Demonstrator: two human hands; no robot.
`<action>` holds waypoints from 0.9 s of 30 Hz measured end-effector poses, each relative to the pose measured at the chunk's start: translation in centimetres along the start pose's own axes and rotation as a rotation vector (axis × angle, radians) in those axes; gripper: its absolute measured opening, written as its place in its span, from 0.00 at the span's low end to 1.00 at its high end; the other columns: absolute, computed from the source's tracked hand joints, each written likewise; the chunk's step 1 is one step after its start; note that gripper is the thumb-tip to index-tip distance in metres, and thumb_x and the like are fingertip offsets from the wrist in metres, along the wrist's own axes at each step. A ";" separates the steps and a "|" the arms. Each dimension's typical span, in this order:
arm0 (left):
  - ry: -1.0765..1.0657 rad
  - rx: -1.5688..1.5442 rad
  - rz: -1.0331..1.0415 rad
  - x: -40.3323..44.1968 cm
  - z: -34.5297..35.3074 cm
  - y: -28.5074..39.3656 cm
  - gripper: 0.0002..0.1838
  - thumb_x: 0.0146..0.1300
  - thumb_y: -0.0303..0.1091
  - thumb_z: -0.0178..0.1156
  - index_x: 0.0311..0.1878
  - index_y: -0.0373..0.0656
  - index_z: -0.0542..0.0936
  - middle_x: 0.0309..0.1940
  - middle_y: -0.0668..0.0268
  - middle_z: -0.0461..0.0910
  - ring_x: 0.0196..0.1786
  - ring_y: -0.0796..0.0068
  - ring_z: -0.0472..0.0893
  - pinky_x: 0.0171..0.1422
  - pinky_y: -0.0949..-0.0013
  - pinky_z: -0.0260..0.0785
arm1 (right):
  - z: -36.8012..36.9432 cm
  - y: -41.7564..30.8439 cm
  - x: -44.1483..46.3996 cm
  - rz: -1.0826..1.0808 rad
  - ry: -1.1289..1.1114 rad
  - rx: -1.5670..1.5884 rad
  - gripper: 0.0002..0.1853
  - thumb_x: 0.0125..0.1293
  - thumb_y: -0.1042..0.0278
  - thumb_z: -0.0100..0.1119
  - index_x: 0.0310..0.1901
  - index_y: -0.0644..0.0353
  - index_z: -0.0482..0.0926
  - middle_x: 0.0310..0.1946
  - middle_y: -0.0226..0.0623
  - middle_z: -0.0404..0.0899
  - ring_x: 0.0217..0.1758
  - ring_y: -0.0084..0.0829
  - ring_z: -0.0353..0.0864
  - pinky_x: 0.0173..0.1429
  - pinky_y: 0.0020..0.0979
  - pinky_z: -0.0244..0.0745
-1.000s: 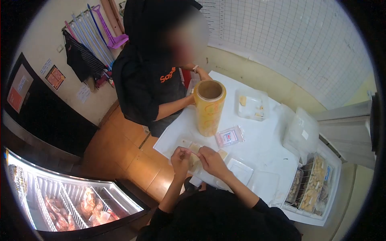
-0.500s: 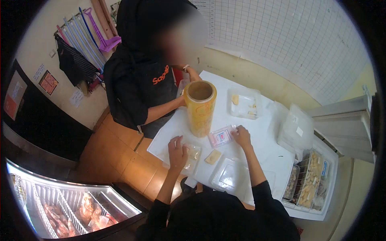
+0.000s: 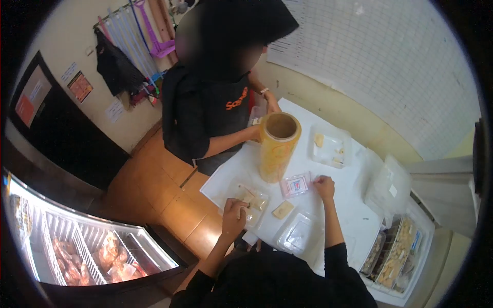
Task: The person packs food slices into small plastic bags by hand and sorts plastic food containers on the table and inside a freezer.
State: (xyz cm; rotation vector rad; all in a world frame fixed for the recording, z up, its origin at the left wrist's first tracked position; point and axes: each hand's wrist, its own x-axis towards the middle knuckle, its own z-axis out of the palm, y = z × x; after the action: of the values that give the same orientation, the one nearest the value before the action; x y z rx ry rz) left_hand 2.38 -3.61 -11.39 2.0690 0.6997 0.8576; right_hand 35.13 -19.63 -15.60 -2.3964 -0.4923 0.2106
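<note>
My left hand (image 3: 234, 215) is over the left edge of a clear plastic tray (image 3: 258, 211) with pale pieces inside, its fingers curled; what they hold, if anything, is hidden. My right hand (image 3: 324, 186) has its fingertips pressed together at the right edge of a flat packet with a printed label (image 3: 296, 185). Between the hands lies a pale flat piece of food (image 3: 283, 210) on the white table (image 3: 349, 200). A clear, shallow plastic lid or tray (image 3: 298, 233) rests nearer to me.
A large yellow film roll (image 3: 278, 149) stands upright. Across the table is a co-worker (image 3: 210, 113) in black. Another clear container (image 3: 330, 147) holds pale pieces. A large translucent container (image 3: 388, 186) sits near the open freezer (image 3: 429, 241). A lit display freezer (image 3: 87, 251) is at left.
My hands, together over the tray earlier, have moved apart: the right to the packet, the left to the tray's left side. The pale piece between them is now uncovered. The view has shifted.
</note>
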 end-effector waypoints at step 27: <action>-0.399 -0.892 -0.396 0.5 1.8 1.3 0.15 0.74 0.40 0.49 0.40 0.40 0.79 0.31 0.68 0.81 0.34 0.80 0.82 0.37 0.74 0.75 | 0.0 -15.3 -15.2 -0.438 -0.357 0.508 0.09 0.59 0.69 0.66 0.38 0.62 0.80 0.32 0.35 0.81 0.36 0.29 0.78 0.42 0.29 0.72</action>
State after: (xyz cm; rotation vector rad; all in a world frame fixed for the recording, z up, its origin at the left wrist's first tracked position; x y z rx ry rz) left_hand 4.32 -4.74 -11.01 1.1809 0.3736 0.3871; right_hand 16.73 -14.97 -5.34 -1.7119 -0.9823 0.5028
